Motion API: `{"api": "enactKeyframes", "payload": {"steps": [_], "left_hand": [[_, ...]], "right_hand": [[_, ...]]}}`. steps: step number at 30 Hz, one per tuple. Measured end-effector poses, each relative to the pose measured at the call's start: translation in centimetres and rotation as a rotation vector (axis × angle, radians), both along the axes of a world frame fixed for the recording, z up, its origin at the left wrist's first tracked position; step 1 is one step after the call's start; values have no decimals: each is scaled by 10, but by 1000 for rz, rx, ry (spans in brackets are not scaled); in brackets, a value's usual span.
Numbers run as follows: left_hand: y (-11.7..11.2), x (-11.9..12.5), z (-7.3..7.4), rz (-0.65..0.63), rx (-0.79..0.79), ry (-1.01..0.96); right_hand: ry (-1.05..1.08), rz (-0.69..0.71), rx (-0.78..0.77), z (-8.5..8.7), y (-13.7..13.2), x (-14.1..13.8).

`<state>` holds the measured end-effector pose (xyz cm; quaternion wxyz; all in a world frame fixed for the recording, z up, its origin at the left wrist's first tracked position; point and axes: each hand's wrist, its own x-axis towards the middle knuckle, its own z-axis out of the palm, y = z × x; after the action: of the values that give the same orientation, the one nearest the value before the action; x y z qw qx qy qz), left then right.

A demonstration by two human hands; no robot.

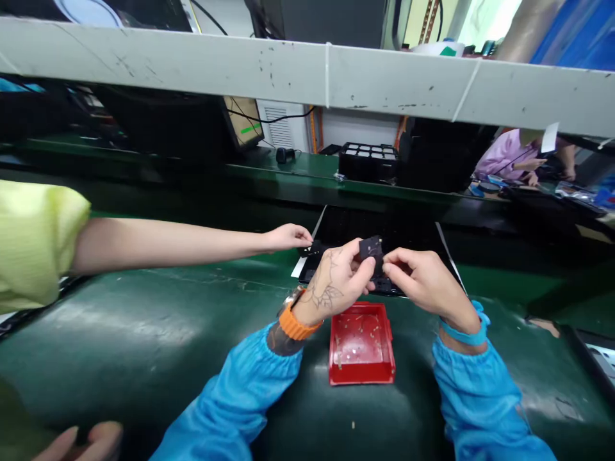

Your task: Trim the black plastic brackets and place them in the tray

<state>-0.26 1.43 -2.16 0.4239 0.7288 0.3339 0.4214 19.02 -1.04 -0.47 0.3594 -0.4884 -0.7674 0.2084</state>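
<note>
My left hand (336, 282) and my right hand (423, 278) meet above a black tray (336, 224) and together pinch a small black part (371, 247). Both hands have their fingers closed on it, the left from the left side, the right from below right. A red square tray (361, 368) with small bits in it lies on the green belt just below my hands. A co-worker's hand (288, 237) reaches in from the left and touches a black piece at the tray's left edge.
The green conveyor belt (144, 320) spreads across the front. A grey shelf beam (307, 77) crosses overhead. Behind stand a black compartment tray (369, 160), a monitor (243, 121) and another person in pink (509, 157) at the far right. Another hand (81, 442) shows at the bottom left.
</note>
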Motion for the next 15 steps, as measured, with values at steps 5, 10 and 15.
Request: {"api": "enactKeyframes", "payload": {"steps": [5, 10, 15], "left_hand": [[-2, -2, 3, -10, 191, 199], [-6, 2, 2, 101, 462, 333], [-7, 4, 0, 174, 611, 393]], "right_hand": [[259, -84, -68, -2, 2, 1], [264, -95, -98, -3, 3, 2], [194, -104, -90, -2, 3, 1]]}}
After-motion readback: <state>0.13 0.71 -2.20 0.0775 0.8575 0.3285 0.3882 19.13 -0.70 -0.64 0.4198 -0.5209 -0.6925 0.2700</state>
